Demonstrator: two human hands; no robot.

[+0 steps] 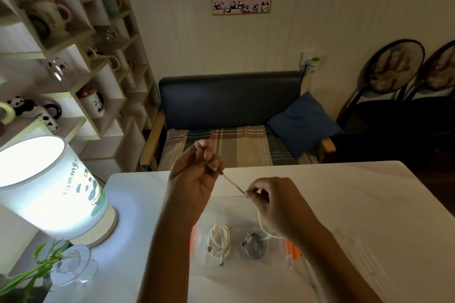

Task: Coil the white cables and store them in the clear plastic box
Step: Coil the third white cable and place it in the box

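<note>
White cable (232, 182) stretches between left hand (194, 177) and right hand (273, 200), both pinching it.

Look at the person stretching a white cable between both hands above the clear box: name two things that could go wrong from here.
1. The white cable is held taut between the left hand and right hand; pulling harder might strain it.
2. Its slack tail hangs into the clear plastic box near the grey coiled cable and the white coiled cable, so winding could snag and undo them.
</note>
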